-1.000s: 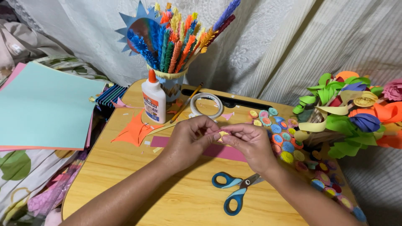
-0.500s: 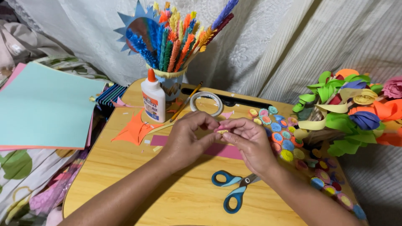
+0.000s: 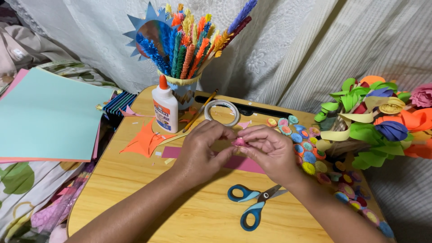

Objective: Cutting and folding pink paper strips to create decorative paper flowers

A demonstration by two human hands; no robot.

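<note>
Both hands meet above the wooden table [image 3: 135,198]: left hand [image 3: 200,150] and right hand [image 3: 270,150] pinch a small pink paper piece [image 3: 239,142] between closed fingers, over a pink paper strip [image 3: 245,164], near blue scissors [image 3: 254,204].

This looks like a home, with a craft corner set up on or beside a bed. A small wooden lap table [image 3: 135,189] stands among soft furnishings: a pale lace curtain [image 3: 288,49] hangs close behind it, and patterned bedding [image 3: 22,189] lies rumpled at its side. Hobby supplies crowd the tabletop: a white glue bottle [image 3: 165,108], a cup of coloured pipe cleaners [image 3: 189,49], a roll of tape [image 3: 222,112], blue-handled scissors [image 3: 254,202], small paper rosettes [image 3: 306,153] and a paper-flower bouquet [image 3: 378,121]. Sheets of coloured paper [image 3: 49,117] are stacked on the bedding.
</note>
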